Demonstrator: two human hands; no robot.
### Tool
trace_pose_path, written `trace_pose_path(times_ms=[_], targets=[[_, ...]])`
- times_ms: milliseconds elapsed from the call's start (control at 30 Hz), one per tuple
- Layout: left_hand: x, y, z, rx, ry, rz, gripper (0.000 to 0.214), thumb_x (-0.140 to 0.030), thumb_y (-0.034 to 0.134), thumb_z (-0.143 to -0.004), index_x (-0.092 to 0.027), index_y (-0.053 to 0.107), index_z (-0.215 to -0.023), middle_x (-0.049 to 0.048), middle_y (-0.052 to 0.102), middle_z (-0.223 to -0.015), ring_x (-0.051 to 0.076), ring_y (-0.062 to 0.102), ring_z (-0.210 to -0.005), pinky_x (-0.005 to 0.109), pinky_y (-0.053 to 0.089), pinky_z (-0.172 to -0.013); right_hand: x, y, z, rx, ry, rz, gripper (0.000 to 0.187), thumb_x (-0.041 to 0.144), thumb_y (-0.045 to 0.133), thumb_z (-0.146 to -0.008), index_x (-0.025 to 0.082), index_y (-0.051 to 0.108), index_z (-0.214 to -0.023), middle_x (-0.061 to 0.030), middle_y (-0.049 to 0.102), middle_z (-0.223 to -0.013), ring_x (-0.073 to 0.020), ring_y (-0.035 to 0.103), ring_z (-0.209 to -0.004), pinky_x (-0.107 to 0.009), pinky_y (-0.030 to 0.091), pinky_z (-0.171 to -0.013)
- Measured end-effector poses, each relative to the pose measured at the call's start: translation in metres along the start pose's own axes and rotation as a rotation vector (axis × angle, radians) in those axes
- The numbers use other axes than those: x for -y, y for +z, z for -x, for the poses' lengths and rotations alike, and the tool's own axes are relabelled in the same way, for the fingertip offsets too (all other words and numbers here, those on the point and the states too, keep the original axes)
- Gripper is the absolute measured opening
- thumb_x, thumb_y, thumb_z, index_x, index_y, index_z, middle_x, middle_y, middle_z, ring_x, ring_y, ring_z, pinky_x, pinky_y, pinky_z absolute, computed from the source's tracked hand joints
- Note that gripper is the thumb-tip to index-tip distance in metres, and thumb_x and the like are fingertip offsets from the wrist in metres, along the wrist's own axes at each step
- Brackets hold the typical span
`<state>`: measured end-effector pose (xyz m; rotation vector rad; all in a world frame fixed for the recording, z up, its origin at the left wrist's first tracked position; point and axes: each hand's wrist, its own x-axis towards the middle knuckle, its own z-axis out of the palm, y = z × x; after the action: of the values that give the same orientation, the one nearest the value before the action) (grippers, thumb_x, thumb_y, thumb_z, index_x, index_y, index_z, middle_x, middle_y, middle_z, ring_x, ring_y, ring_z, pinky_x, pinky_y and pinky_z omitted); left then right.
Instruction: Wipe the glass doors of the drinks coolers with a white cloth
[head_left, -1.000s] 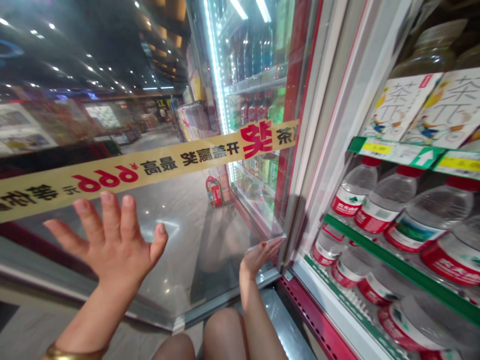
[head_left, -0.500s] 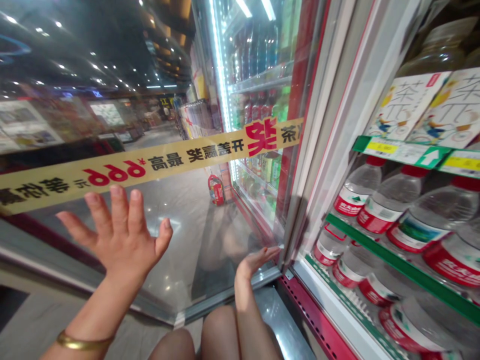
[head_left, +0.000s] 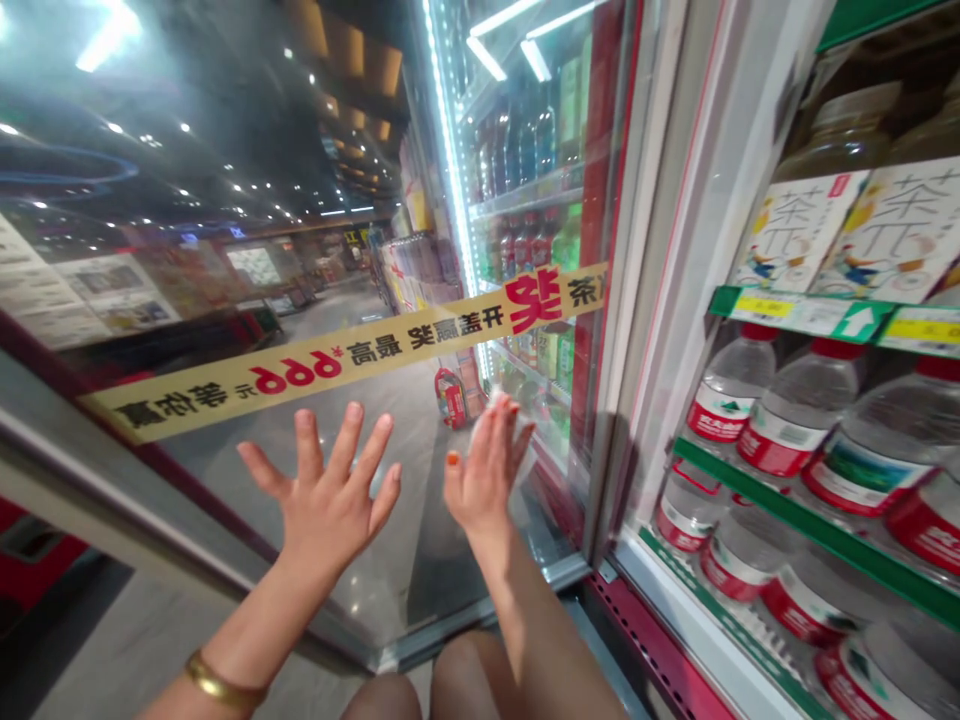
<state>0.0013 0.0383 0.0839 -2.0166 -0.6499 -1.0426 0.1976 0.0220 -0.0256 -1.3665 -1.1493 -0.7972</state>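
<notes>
A person's left hand (head_left: 328, 510) has short, rounded nails, and around the bare forearm (head_left: 262, 620) is one smooth, shiny gold bangle (head_left: 221, 685), plain and rounded. The right hand (head_left: 480, 490) wears bright orange-red nail polish, clearest on the thumbnail (head_left: 452, 459); its visible forearm is bare too. Two bare knees (head_left: 465, 675) show at the bottom edge.

On my remote feed I see, across the glass door (head_left: 409, 470), a pale-yellow sticker strip (head_left: 409, 352) lettered black and red. Before the door, the right hand (head_left: 484, 485) shows orange nails; the left hand (head_left: 326, 515) wears a gold bangle (head_left: 225, 684). Right of it, red-capped water bottles (head_left: 799, 410) carry red-and-white labels above a green shelf edge (head_left: 817, 530).
</notes>
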Motion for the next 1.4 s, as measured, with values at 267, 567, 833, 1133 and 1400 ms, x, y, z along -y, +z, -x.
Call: trace_pose_path(times_ms=[267,567,833,1133,1400], targets=[[-0.002,0.007,0.001,-0.053,0.081,-0.045,0.080,-0.041,0.072,-0.100,-0.033,0.040,-0.172,0.0035,0.041,-0.177,0.030,-0.002,-0.175,0.066,-0.018,-0.138,-0.043,-0.018,-0.011,-0.182,0.124,0.116,0.079,0.022,0.031,-0.109,0.009,-0.004,-0.178,-0.0248,0.000,-0.187,-0.0370,0.000,-0.176,-0.078,0.022,-0.134],[-0.008,0.014,0.000,-0.081,0.052,-0.068,0.081,-0.044,0.071,-0.100,-0.034,0.037,-0.173,0.0035,0.049,-0.172,0.031,0.002,-0.176,0.068,-0.013,-0.139,-0.019,-0.027,-0.038,0.041,-0.495,0.086,0.078,0.039,0.045,-0.108,0.023,0.017,-0.180,-0.0016,0.033,-0.184,-0.0172,0.010,-0.175,-0.044,0.009,-0.145],[-0.017,0.017,0.001,-0.140,0.004,-0.069,0.073,-0.041,0.075,-0.095,-0.036,0.054,-0.164,0.0017,0.067,-0.157,0.030,0.012,-0.175,0.069,-0.006,-0.142,-0.067,-0.047,-0.142,-0.133,-0.244,0.104,0.078,0.024,0.041,-0.108,0.020,0.012,-0.181,-0.0156,0.021,-0.186,-0.0379,0.013,-0.174,-0.071,0.023,-0.140],[-0.022,0.016,0.000,-0.145,-0.009,-0.043,0.066,-0.042,0.072,-0.096,-0.036,0.058,-0.161,-0.0004,0.065,-0.160,0.030,0.013,-0.175,0.069,-0.006,-0.142,-0.075,-0.060,-0.194,0.161,-0.564,0.178,0.074,0.042,0.048,-0.110,0.027,0.022,-0.179,-0.0101,0.031,-0.185,-0.0301,0.018,-0.174,-0.066,0.017,-0.140],[-0.020,0.018,0.003,-0.172,-0.085,-0.012,0.084,-0.033,0.070,-0.098,-0.030,0.036,-0.174,0.0068,0.059,-0.165,0.022,0.018,-0.174,0.054,0.003,-0.145,-0.036,-0.031,-0.189,0.195,-0.622,0.022,0.072,0.040,0.042,-0.111,0.023,0.022,-0.178,-0.0122,0.030,-0.185,-0.0311,0.017,-0.174,-0.068,0.024,-0.137]])
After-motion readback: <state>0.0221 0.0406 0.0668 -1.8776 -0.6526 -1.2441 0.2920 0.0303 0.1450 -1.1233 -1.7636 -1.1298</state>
